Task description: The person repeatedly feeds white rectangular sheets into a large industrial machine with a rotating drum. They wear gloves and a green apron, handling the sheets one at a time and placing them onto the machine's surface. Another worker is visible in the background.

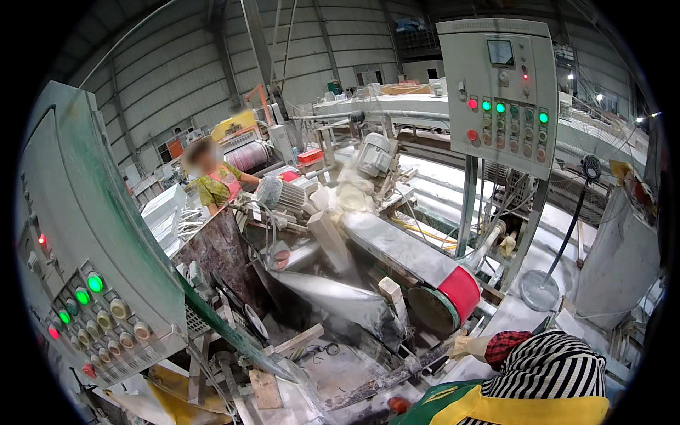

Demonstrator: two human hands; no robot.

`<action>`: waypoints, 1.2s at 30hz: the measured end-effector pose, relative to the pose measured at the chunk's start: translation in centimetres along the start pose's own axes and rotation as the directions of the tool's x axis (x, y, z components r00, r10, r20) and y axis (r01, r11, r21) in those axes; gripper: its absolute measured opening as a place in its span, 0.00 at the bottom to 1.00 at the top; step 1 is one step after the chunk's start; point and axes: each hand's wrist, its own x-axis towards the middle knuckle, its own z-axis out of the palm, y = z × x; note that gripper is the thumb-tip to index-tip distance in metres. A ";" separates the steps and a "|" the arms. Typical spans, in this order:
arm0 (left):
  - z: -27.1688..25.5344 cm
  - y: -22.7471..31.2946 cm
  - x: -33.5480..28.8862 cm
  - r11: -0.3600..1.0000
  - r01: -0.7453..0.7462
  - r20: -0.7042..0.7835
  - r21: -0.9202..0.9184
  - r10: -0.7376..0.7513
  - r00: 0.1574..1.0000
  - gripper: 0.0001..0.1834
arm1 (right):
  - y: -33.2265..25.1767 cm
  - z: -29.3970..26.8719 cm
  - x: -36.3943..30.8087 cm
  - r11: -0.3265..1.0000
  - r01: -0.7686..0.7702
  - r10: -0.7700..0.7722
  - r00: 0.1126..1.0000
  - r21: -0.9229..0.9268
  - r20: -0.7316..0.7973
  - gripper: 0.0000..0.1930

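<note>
The right hand (462,347), pale and seemingly gloved, is sitting right of lower centre in the frame, just below the red-banded drum (460,294); its fingers are too small and blurred to read, so I cannot tell whether it is gripping anything; the left hand is not showing, so its state cannot be told either. A checked cuff (504,348) is covering the wrist below the striped sleeve (545,365), probably keeping dust out.

The drum is lying right of centre, turned on its side at the near end of the long white belt (397,244); it is probably carrying that end, the belt stretching toward the upper middle, where a finned motor (374,156) is standing close by, likely to supply drive. The control box (499,85) at upper right is standing on metal legs, presumably keeping its buttons above the dusty machinery; the control cabinet (106,234) is filling the left side, its lit buttons facing the walkway side. A round-based stand (540,290) is standing right of the drum, its broad foot presumably steadying the thin pole; a co-worker (216,193) is standing at upper left, beyond the machinery.
</note>
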 end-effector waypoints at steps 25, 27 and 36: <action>9.1 -6.5 -16.4 0.628 0.382 0.337 -0.678 -0.197 0.921 0.36 | -2.5 13.1 6.4 0.936 0.140 -0.255 0.902 0.322 0.349 0.29; 12.2 -10.5 -18.4 0.373 0.560 0.516 -0.740 -0.220 0.828 0.35 | -5.9 13.1 4.8 0.933 0.255 -0.331 0.884 0.252 0.331 0.28; -12.0 23.1 -14.4 0.432 0.247 0.476 -0.867 0.574 0.666 0.44 | -20.7 10.9 -5.4 0.480 0.221 -0.648 0.741 0.849 0.174 0.30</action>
